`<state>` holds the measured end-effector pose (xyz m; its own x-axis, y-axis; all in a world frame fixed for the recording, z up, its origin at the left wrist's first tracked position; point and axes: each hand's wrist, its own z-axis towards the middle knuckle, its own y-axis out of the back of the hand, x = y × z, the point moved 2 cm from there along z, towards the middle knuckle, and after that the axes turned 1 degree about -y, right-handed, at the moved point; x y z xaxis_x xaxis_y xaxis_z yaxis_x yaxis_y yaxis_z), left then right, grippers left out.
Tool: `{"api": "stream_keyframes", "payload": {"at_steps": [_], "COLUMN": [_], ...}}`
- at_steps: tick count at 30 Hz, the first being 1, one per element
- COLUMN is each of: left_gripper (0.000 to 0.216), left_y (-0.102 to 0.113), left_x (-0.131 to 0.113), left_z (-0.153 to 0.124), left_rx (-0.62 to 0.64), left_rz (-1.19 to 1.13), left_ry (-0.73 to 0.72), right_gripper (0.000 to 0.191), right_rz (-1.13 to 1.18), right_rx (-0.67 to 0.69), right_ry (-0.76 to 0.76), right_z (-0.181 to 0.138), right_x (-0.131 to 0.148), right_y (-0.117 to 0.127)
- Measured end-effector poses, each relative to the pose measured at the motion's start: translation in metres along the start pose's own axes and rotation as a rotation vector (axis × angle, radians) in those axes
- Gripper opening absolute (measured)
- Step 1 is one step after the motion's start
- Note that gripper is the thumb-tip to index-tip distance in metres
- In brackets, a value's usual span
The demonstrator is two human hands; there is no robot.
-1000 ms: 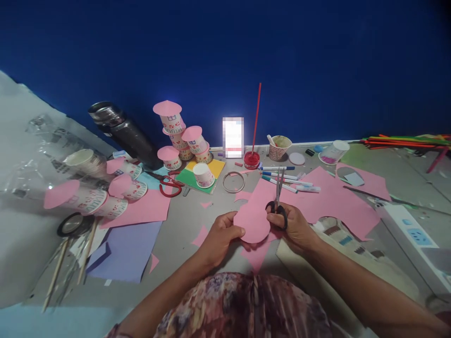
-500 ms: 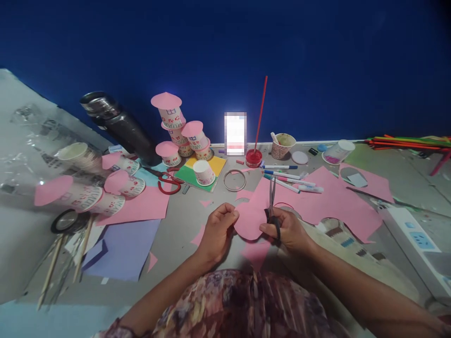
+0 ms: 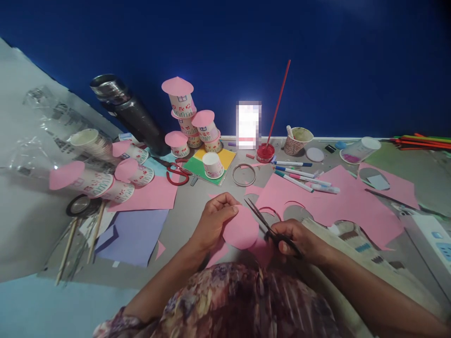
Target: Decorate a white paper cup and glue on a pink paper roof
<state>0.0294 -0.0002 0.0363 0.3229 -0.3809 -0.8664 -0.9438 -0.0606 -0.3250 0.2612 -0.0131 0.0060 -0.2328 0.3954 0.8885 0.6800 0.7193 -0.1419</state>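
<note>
Between thumb and fingers, my left hand (image 3: 215,220) pinches the upper left edge of a pink paper circle (image 3: 241,228). My right hand (image 3: 299,239) is closed round the handles of dark scissors (image 3: 262,217). Their blades point up and left, slightly parted, just beside the circle's right edge and not visibly on it. Under and behind the hands lie pink paper scraps (image 3: 262,249) and a large pink sheet (image 3: 296,195) with round holes cut in it.
Paper cups with pink cone roofs (image 3: 181,101) stand stacked at the back left, near a black flask (image 3: 128,112). Red-handled scissors (image 3: 178,174), a tape ring (image 3: 244,174), several markers (image 3: 299,173) and a red pot (image 3: 265,152) with a stick lie beyond my hands. A power strip (image 3: 428,239) is at right.
The scissors have come away from the circle's right edge and swung from upright to tilted left. My right hand has turned with them. The view has shifted slightly; the left hand still holds the circle.
</note>
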Motion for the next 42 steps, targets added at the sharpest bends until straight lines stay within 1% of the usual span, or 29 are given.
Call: {"api": "stream_keyframes", "payload": {"at_steps": [4, 9, 17, 21, 32, 37, 42], "left_gripper": [0.021, 0.02, 0.017, 0.018, 0.016, 0.018, 0.018], "left_y": [-0.003, -0.006, -0.007, -0.008, -0.009, -0.008, -0.007], "left_x": [-0.004, -0.009, -0.011, -0.013, -0.013, -0.012, -0.01], "left_z": [-0.004, -0.008, -0.011, -0.013, -0.014, -0.015, -0.014], "left_rx": [0.015, -0.037, -0.072, -0.072, -0.074, -0.074, -0.071], "left_rz": [-0.006, 0.057, 0.141, 0.151, 0.167, 0.155, 0.123], "left_ry": [-0.021, -0.071, -0.134, -0.139, -0.161, -0.151, -0.127], "right_gripper": [0.076, 0.068, 0.057, 0.058, 0.056, 0.063, 0.071], "right_rz": [0.005, 0.056, 0.07, 0.102, 0.097, 0.121, 0.092], "right_rx": [0.002, -0.011, -0.051, -0.065, -0.076, -0.063, -0.039], "right_ry": [-0.02, -0.037, -0.079, -0.096, -0.105, -0.109, -0.045], "right_z": [0.0, -0.001, 0.0, 0.001, 0.0, 0.002, 0.003], "right_x": [-0.002, 0.0, -0.001, -0.004, -0.003, -0.012, -0.013], "right_y": [-0.002, -0.005, -0.008, -0.009, -0.009, -0.007, -0.004]}}
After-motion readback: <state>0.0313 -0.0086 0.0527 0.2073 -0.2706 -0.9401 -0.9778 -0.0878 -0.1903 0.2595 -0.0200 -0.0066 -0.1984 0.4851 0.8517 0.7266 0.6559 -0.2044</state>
